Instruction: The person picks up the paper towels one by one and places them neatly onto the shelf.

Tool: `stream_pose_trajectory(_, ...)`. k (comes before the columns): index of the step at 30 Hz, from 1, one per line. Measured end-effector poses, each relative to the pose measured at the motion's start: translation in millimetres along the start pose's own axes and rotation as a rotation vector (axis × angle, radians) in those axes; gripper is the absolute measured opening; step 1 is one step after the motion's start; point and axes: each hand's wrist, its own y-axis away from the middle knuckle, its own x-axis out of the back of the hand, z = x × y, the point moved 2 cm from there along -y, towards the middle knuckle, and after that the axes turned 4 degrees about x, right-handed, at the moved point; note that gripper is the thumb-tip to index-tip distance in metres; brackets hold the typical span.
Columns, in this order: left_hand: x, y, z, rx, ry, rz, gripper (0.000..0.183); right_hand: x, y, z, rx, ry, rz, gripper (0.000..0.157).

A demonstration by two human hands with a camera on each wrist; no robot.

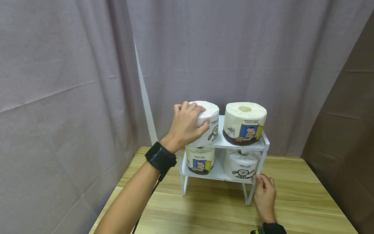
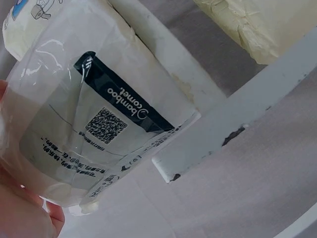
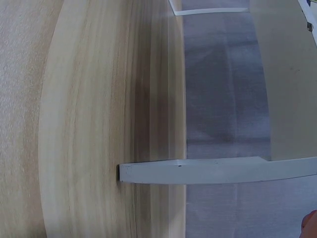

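Note:
A white two-tier rack (image 1: pixel 221 140) stands on the table. My left hand (image 1: pixel 187 125) grips a wrapped white toilet paper roll (image 1: pixel 208 123) from its left and top, at the left end of the upper tier. Its dark label strip and QR code face the left wrist view, where the roll (image 2: pixel 111 94) tilts over the rack's white edge. To its right stands a cream toilet paper roll (image 1: pixel 246 125) with a cartoon print. My right hand (image 1: pixel 265 197) pinches the rack's right side frame near the lower tier. In the right wrist view only a fingertip (image 3: pixel 310 228) shows.
On the lower tier sit a cream printed roll (image 1: pixel 200 159) at left and a white wrapped roll (image 1: pixel 242 165) at right. Wooden table (image 1: pixel 304 195) surface extends around the rack's legs. Grey curtains (image 1: pixel 248 48) hang behind and at the left.

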Motion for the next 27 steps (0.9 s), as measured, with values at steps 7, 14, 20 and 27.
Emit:
stream_pose_trajectory(7,-5.2,-8.0,0.3,0.021,-0.018,-0.036,0.033,-2.0,1,4,-0.028,0.008,-0.005,0.013)
stream_pose_trajectory(14,-5.2,-9.6,-2.3,0.02,-0.069,-0.089,0.04,-1.8,1,5,-0.022,0.01,-0.003,0.012)
stream_pose_trajectory(20,0.2,-4.5,-15.0,-0.021,0.031,-0.089,0.05,-1.0,0,2,0.003,0.005,0.022,0.01)
stream_pose_trajectory(27,8.7,-5.7,-52.0,-0.105,0.293,-0.136,0.045,-1.2,1,5,0.014,0.004,0.012,0.011)
